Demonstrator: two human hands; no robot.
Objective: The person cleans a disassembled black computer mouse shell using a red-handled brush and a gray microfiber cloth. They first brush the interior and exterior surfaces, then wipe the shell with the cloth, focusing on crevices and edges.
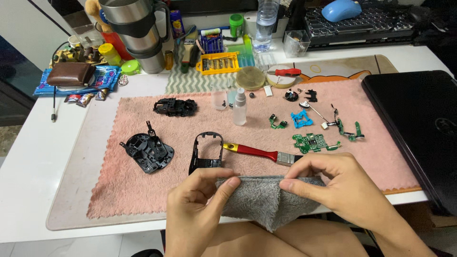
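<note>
A white bench [28,157] carries a pink towel [143,190] strewn with parts. At its 6 o'clock edge, the left hand [193,214] and right hand [333,185] each pinch the top hem of a grey fuzzy cloth [266,200], both grips closed on it; its lower folds hang off the edge and whatever it wraps is hidden. Just beyond lie a red-handled brush [257,152] and a black frame [207,150]. Green circuit boards [312,142] sit toward 1 o'clock, a yellow bit case [218,63] at 12.
</note>
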